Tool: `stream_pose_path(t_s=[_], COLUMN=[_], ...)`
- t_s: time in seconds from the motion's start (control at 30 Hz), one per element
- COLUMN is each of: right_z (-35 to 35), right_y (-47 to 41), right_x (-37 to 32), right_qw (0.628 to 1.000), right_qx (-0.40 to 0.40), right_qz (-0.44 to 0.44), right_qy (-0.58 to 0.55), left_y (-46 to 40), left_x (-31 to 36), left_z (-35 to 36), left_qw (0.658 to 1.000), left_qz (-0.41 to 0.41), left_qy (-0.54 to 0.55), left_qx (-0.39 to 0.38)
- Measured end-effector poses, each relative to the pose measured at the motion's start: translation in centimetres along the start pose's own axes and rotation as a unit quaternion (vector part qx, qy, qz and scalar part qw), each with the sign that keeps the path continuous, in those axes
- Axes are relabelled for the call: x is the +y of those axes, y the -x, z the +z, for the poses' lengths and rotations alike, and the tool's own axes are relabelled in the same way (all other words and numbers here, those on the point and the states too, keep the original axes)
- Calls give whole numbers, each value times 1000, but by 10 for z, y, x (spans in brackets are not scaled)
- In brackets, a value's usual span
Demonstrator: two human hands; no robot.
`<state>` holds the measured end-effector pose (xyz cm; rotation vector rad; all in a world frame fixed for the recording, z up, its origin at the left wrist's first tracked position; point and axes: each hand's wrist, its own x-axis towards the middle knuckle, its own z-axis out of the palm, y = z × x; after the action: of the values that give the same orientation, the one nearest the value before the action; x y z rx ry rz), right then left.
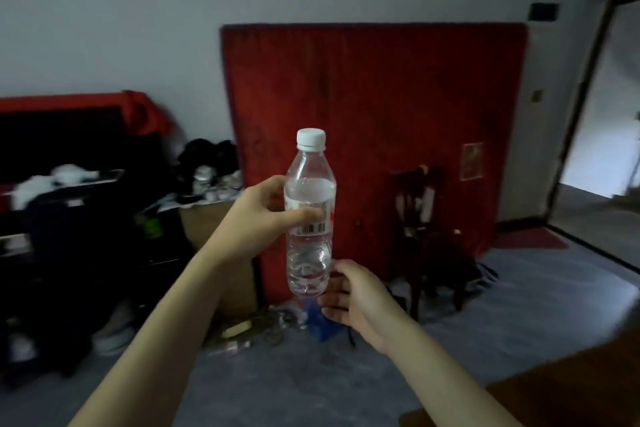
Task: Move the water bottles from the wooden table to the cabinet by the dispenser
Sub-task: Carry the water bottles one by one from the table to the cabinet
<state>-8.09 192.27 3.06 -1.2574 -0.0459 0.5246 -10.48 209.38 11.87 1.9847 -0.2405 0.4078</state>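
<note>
The left hand (266, 215) grips the upright water bottle (309, 218) at its label; the right hand (349, 291), fingers loose, touches its base. Keeping it vertical and firmly held should make the carry safe.

Only a barcode on the bottle label (313, 218)

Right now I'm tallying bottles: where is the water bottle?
In the head view, centre frame, the water bottle is upright in mid-air, gripped by the left hand, right hand beside its base.
</note>
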Motion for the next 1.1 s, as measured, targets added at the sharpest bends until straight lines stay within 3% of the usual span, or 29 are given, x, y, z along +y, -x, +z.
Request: stream_pose_path(t_s=[0.17, 0.37, 0.67, 1.1], right_z=[113, 240, 382, 456], right_y=[2, 21, 67, 89], right_x=[21, 64, 129, 159], right_qw=[992, 973, 928, 879], right_qx=[-120, -208, -341, -440], right_qz=[18, 49, 71, 87], right_qy=[38, 88, 130, 160], left_y=[66, 161, 293, 362], left_x=[-1, -2, 21, 35], left_z=[-106, -214, -317, -358], left_qw=[992, 970, 919, 871], left_qz=[-39, -79, -139, -187], left_qy=[-38, -100, -158, -180], left_qx=[113, 208, 333, 417])
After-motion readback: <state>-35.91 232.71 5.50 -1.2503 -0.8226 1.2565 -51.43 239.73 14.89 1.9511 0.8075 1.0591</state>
